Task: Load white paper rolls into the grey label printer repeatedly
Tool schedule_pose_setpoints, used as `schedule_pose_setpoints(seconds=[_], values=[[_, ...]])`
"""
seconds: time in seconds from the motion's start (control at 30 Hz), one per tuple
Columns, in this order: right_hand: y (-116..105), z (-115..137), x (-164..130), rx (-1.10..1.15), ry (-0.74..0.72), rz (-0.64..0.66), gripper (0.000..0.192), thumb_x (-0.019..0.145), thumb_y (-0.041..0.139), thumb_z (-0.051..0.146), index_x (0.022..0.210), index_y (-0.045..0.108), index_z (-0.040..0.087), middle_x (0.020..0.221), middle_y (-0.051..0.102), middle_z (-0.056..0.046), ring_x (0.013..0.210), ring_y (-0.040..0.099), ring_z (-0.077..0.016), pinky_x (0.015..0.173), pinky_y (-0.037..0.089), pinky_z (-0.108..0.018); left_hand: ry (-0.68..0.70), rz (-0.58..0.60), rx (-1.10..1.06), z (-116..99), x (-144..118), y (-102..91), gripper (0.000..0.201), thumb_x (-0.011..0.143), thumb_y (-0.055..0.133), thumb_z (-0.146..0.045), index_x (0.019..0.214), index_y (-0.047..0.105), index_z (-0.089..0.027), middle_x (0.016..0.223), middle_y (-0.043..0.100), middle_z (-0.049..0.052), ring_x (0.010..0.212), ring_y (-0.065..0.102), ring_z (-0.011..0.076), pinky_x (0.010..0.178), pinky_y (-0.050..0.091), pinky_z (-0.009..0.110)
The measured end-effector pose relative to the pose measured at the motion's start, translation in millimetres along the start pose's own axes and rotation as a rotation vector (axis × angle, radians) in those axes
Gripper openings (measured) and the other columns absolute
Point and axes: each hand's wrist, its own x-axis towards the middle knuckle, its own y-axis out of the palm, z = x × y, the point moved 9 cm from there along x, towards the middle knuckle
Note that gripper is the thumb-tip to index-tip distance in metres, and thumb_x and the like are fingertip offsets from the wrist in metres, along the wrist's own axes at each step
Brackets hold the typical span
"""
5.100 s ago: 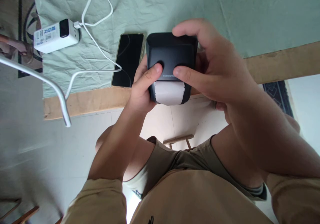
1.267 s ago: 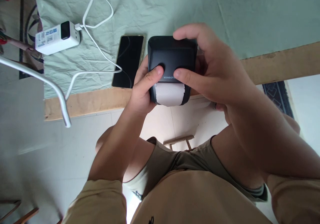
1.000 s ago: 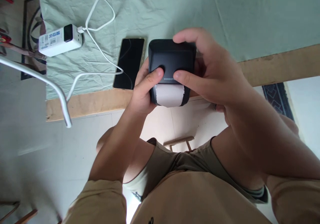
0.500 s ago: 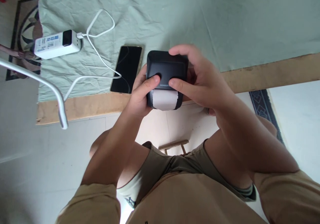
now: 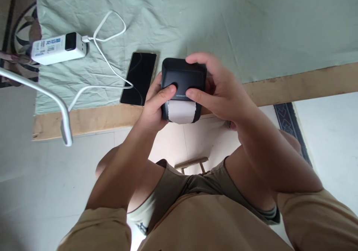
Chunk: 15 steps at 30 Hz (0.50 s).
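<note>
Between both hands I hold a small black label printer (image 5: 183,75) over the front edge of the table, with white lettering on its lid. A strip of white label paper (image 5: 181,111) curls out of its near end. My left hand (image 5: 157,103) is closed around the printer's left side, thumb on the lid. From the right, my right hand (image 5: 220,87) grips it, thumb on the lid near the lettering and a finger at the far edge. The other fingers are partly hidden. Just left of the printer lies a phone (image 5: 138,77) with a dark screen.
A green cloth (image 5: 251,27) covers the table, whose wooden edge (image 5: 84,122) runs along the front. A white power bank (image 5: 57,49) lies at the left. Its white cable (image 5: 109,59) loops onto the phone. A white curved rod (image 5: 53,96) juts in from the left. A wooden stool (image 5: 192,163) stands below.
The whole view has shifted slightly, so things sit a little further left. My hands keep the same hold on the printer.
</note>
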Motion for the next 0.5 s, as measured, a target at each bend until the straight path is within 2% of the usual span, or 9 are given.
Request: schedule_pose_setpoints(seconds=[0.23,0.37,0.5], values=[[0.9,-2.2,1.6,0.001,-0.018,0.003,0.048,0.085,0.059,0.036,0.131,0.045,0.030,0.138,0.052,-0.005,0.120,0.057,-0.0244,0.090,0.059,-0.042,0.001,0.015,0.006,-0.4,0.6,1.6,0.021,0.083,0.064,-0.031,0.100,0.065,-0.020,0.078,0.062,0.001,0.066,0.060,0.0122,0.053,0.045,0.022],[1.2,-1.1,1.7,0.000,-0.029,-0.004,0.048,0.084,0.060,0.036,0.129,0.046,0.028,0.136,0.053,-0.005,0.123,0.055,-0.0249,0.095,0.057,-0.043,-0.012,-0.005,0.038,0.4,0.0,0.3,0.023,0.083,0.065,-0.035,0.100,0.064,-0.020,0.080,0.062,0.001,0.065,0.060,0.0113,0.053,0.044,0.021],[1.5,-1.5,1.4,0.001,-0.020,0.002,0.047,0.085,0.060,0.036,0.129,0.046,0.029,0.136,0.054,-0.005,0.124,0.054,-0.0256,0.101,0.054,-0.047,-0.012,-0.005,0.017,0.3,-0.4,-0.3,0.020,0.084,0.063,-0.031,0.100,0.064,-0.020,0.078,0.060,0.000,0.063,0.059,0.0096,0.053,0.043,0.020]])
